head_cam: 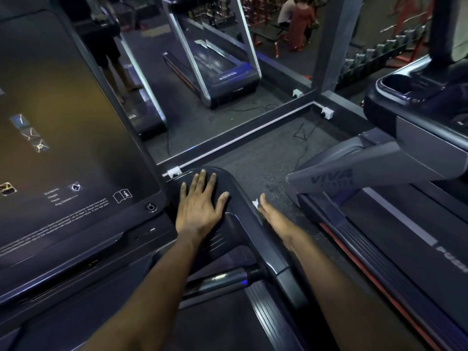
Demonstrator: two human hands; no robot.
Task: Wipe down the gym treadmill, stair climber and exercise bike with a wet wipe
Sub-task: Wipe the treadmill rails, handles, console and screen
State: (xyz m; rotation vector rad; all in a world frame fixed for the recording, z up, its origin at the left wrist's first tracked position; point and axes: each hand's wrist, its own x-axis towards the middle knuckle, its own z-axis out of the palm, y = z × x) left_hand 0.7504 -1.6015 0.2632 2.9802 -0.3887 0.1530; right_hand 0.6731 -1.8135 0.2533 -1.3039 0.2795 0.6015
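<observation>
I read "VIVA" on the grey treadmill upright (331,177). My left hand (200,201) lies flat, fingers spread, on the dark treadmill console corner (228,178); my right hand (272,216), fingers straight, presses the white wet wipe (255,203) against its side.

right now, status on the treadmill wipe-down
Left hand flat on treadmill console arm. Right hand presses white wipe against its outer side. Nothing in the way.
</observation>
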